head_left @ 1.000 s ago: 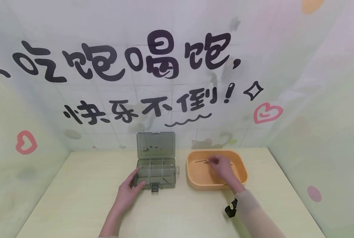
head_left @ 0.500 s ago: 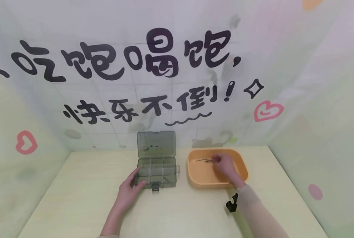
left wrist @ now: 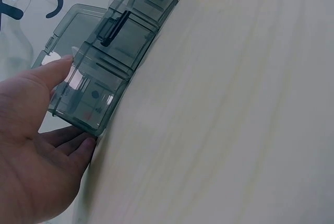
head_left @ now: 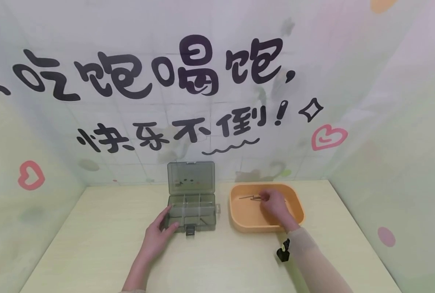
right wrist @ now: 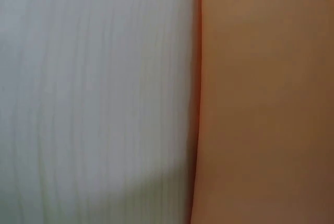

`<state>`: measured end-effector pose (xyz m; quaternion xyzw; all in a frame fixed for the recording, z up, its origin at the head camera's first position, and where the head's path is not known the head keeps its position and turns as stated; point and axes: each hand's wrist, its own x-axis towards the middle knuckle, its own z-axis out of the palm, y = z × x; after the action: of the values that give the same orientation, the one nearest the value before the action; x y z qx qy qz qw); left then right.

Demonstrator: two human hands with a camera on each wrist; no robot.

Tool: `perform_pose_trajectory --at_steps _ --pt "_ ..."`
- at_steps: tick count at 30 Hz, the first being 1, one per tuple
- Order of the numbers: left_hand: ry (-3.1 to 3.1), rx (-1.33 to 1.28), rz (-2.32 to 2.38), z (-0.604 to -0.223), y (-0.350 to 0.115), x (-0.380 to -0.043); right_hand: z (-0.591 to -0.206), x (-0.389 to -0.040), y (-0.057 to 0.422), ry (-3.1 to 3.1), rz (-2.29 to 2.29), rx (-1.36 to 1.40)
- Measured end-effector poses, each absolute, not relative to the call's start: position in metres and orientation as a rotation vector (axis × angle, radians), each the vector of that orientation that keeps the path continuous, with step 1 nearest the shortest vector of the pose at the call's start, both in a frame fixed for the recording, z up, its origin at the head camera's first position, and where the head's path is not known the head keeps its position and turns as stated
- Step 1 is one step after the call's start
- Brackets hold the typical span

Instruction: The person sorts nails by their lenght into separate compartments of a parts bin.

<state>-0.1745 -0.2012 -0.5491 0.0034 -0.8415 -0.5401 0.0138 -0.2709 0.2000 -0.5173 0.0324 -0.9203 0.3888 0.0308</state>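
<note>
Left grip [head_left: 158, 237]: thumb and fingers parted, relaxed, set against the left end of a grey see-through box [head_left: 191, 212]. Left wrist view gives the thumb at the rim, some fingers by the lower corner; nothing lifted. Box lies flat on the worktop [head_left: 104, 228], extending right from this grip, with its lid [head_left: 192, 178] standing up on the far side. Black latch [head_left: 190, 230] on the near wall, just right of the thumb. One thin rod [head_left: 203, 221] lies in the front right compartment, farther right of the same grip.

Right grip [head_left: 276, 205]: inside an orange tray [head_left: 246, 217], fingertips drawn close together at a few thin rods [head_left: 246, 197]. Whether one is pinched, cannot tell; the fingers cover that spot, and the right wrist view gives only tray side and worktop. Rods protrude to the left of the fingertips. Tray surrounds this grip, right of the box and apart from it. Pale sleeve [head_left: 314, 254] behind the right grip, black device [head_left: 283, 254] beside its cuff
</note>
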Motion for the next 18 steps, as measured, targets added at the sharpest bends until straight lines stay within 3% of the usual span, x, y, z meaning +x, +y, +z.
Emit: perform_pose_trajectory --at_steps 18 --pt "-2.623 0.031 -1.684 -0.5476 -0.1999 -0.1746 -0.5159 -0.2686 0.1991 -2.913 1.15 0.063"
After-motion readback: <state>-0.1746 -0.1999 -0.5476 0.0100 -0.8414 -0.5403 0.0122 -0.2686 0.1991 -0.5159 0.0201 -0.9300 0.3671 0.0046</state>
